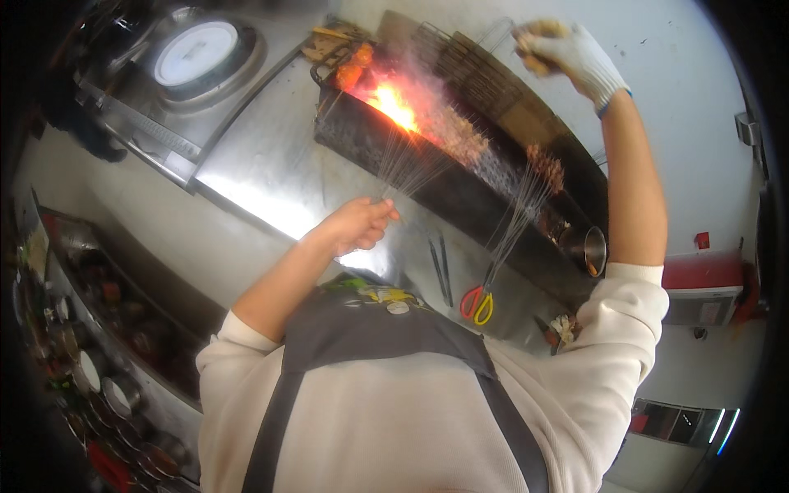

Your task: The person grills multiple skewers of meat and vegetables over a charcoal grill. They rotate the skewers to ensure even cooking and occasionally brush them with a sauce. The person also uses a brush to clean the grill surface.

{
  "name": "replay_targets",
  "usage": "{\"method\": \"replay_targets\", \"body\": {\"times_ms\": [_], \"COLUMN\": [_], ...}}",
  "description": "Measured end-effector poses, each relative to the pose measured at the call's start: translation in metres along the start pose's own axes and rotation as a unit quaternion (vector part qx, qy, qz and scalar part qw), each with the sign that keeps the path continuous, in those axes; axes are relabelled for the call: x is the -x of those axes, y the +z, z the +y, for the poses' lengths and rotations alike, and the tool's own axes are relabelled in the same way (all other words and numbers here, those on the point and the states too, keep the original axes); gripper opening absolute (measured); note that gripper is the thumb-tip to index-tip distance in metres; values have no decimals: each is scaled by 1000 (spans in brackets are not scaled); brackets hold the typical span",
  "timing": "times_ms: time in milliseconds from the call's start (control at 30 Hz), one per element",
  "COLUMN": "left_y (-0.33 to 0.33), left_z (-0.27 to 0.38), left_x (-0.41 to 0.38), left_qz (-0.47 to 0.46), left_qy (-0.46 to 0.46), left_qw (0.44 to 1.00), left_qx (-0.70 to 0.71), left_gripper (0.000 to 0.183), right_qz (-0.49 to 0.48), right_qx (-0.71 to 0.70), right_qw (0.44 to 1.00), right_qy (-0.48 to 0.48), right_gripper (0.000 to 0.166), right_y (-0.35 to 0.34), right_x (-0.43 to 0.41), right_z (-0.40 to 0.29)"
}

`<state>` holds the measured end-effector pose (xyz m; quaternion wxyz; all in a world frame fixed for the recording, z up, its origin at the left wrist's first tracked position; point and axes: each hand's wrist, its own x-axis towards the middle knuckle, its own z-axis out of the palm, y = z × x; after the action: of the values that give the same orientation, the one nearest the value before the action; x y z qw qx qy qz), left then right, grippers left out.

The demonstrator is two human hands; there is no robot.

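My bare left hand (367, 225) grips the handle ends of a fanned bunch of metal skewers (410, 163). Their far ends bear pieces of meat (459, 135) lying over a long, narrow charcoal grill (363, 132). Bright flames (393, 105) rise near the grill's left end, beside the meat. Raised above the far side of the grill is my right hand (570, 58), in a white knit glove with stained fingertips. Its fingers are curled, and whether they pinch anything is not visible. A second bunch of skewers (518, 219) with browned meat (545, 167) rests across the grill's right part.
Red-and-yellow-handled scissors (478, 305) and dark tongs (441, 271) lie on the metal counter (265, 160). A metal cup (588, 249) stands at the grill's right end. Wire racks (474, 58) lie behind it. At left are a white-lidded pot (196, 54) and several seasoning containers (120, 397).
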<state>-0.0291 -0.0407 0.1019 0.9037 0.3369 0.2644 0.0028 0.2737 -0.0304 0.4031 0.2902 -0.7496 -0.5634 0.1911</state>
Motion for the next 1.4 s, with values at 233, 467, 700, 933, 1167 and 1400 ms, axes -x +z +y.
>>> {"method": "replay_targets", "body": {"times_ms": [233, 467, 700, 933, 1167, 1400], "left_y": [1, 5, 5, 4, 8, 15], "left_z": [0, 0, -3, 2, 2, 3], "left_x": [1, 0, -2, 1, 3, 5], "left_qz": [20, 27, 26, 32, 51, 126], "left_qy": [2, 4, 3, -7, 2, 34], "left_qw": [1000, 1000, 1000, 999, 999, 986], "left_qx": [-16, -14, -10, -13, -15, -103], "left_gripper": [32, 33, 32, 31, 31, 36], "right_qz": [-16, 26, 10, 58, 11, 3], "right_qx": [52, 42, 50, 76, 79, -46], "right_qw": [998, 999, 997, 995, 996, 995], "right_qy": [-12, 4, 64, -28, 50, 90], "right_gripper": [31, 35, 28, 30, 28, 26], "right_y": [-5, -14, -12, 30, 21, 47], "right_x": [8, 11, 34, -4, 22, 46], "right_z": [3, 47, 74, 45, 64, 104]}}
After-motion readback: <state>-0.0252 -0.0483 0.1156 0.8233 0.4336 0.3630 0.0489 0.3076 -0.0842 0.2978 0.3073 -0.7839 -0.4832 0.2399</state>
